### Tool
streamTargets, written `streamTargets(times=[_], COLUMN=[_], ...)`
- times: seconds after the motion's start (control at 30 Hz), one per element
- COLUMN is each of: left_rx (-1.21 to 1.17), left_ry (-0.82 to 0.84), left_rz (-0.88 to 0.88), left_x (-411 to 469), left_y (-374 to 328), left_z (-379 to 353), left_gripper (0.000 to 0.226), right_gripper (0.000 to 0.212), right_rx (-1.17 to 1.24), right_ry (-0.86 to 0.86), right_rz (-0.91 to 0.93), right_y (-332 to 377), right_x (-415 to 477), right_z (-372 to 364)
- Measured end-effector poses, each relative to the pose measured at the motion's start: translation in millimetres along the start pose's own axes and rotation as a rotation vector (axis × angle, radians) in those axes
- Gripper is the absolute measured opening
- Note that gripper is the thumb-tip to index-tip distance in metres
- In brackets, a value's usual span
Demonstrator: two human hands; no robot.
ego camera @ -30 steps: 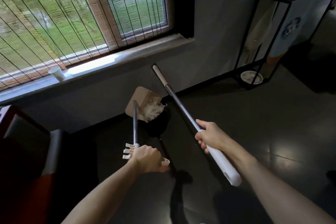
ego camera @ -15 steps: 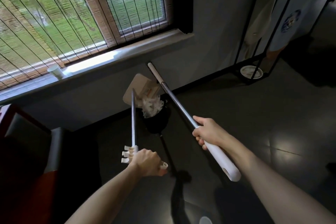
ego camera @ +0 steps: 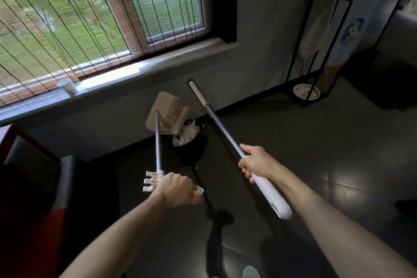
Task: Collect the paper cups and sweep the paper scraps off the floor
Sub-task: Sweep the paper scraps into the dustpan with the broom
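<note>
My left grip (ego camera: 174, 189) clamps dustpan (ego camera: 168, 115) handle, pan tipped above bin (ego camera: 191, 153) so paper scraps (ego camera: 186, 135) slide in; right grip (ego camera: 256, 162) holds broom (ego camera: 217, 119) aside, clearing pour.

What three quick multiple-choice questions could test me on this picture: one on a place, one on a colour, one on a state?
1. The paper cup by the blinds stands: A on the windowsill; B on the floor; C on the shelf.
2. The grip of the broom in the right hand is: A red; B white; C green.
3. The dustpan in the left hand is: A lying flat; B tipped over the black bin; C hung up.

Answers: A, the cup sits on the ledge under the blinds; B, the end past the fingers is white; B, paper scraps lie at the bin's mouth under the tilted pan.
</note>
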State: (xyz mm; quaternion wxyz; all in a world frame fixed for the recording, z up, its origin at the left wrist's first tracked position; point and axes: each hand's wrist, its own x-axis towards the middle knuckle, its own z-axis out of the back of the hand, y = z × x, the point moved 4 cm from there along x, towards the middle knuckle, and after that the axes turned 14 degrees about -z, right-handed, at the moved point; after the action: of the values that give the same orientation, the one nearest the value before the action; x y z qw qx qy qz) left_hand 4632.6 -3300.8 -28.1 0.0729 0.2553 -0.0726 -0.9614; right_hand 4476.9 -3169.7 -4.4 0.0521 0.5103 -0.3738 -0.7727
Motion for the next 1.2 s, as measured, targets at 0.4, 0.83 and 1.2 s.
streamTargets(times=[0.4,0.83,1.2], left_rx=[-0.724,-0.889,-0.979], left_ry=[-0.83,-0.752,-0.722], left_rz=[0.508,1.105,1.527], left_x=[-107.6,-205.7,-355.9], left_y=[67.9,-131.0,-425.3], left_z=[78.6,-63.6,-108.7], left_gripper=[0.053,0.054,0.051], right_gripper=[0.072,0.064,0.036], right_rx=[0.003,-0.243,-0.8], right_ry=[0.043,0.266,0.499], right_rz=[0.069,0.076,-0.041], right_y=[2.6,-139.4,-347.8], right_x=[-15.4,-84.6,-191.4], right_z=[-32.0,9.1,-6.0])
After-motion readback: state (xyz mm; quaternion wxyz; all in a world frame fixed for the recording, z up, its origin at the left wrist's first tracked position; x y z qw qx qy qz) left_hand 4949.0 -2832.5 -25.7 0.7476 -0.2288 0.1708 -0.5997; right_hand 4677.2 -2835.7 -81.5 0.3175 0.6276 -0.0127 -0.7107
